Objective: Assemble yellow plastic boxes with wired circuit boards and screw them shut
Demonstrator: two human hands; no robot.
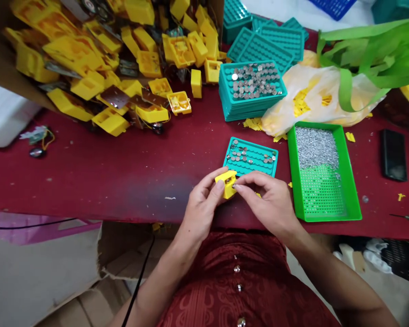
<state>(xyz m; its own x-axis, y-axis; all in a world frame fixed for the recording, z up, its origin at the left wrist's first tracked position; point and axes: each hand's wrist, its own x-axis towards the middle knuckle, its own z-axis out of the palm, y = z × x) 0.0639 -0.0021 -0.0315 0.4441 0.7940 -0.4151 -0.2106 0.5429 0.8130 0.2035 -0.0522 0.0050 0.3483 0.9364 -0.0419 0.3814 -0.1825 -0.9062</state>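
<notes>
So, your left hand (202,211) cradles a small yellow plastic case (227,182) just below the centre of the frame, with the thumb pressed against its side and the fingers curled behind it. Your right hand (269,204) is narrow, its thumb and forefinger pinched at the case's open face. It may be gripping a tiny metal piece there, but the fingers hide the spot, so you can't be sure. The step in hand looks like seating a part in that case, and the next move calls for a steady hold while the fingertips finish. Just above your hands lies a teal tray (255,160) with silver discs (238,154) in some of its wells. To the right sits a green tray (293,172) of fine metal bits (315,147), while a stack of teal trays (240,113) and a heap of yellow cases (71,59) fill the upper frame.
</notes>
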